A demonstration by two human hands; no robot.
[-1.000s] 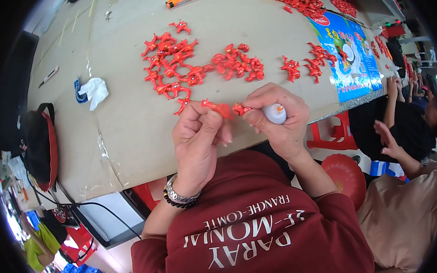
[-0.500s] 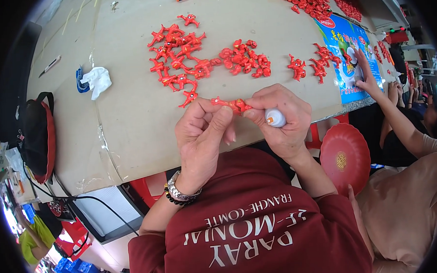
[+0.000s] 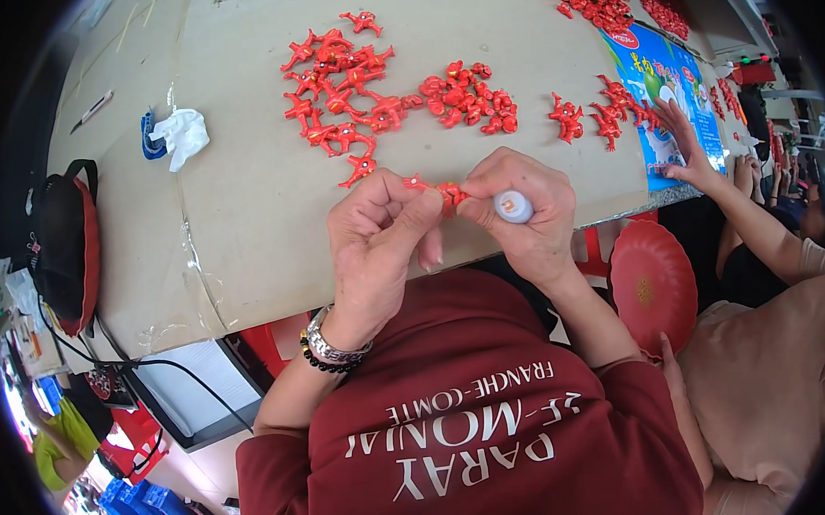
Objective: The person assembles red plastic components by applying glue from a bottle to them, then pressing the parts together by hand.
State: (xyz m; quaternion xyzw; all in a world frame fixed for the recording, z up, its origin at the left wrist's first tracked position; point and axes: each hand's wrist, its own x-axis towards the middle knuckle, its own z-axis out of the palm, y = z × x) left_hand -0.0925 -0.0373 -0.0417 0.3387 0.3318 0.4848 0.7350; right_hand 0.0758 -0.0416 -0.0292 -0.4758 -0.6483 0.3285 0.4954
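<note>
Between my two hands, just above the table's near edge, is a small red plastic figure. My left hand pinches one end of it between thumb and forefinger. At the other end, the thumb and fingertips of my right hand press on it. My right hand also keeps a small white squeeze bottle tucked in its fingers, its orange-tinted tip facing up. Beyond my hands lie a heap of red figures with outstretched limbs and a pile of smaller rounded red parts.
More red figures lie to the right, beside a blue printed sheet. A co-worker's hand reaches over it; their other hand holds a red scalloped bowl. Crumpled white tissue, a cutter knife and a black bag are left.
My hands stay on the red figure, and the bottle has turned so its tip points more upward. The view has shifted slightly. The co-worker's bowl has tilted.
</note>
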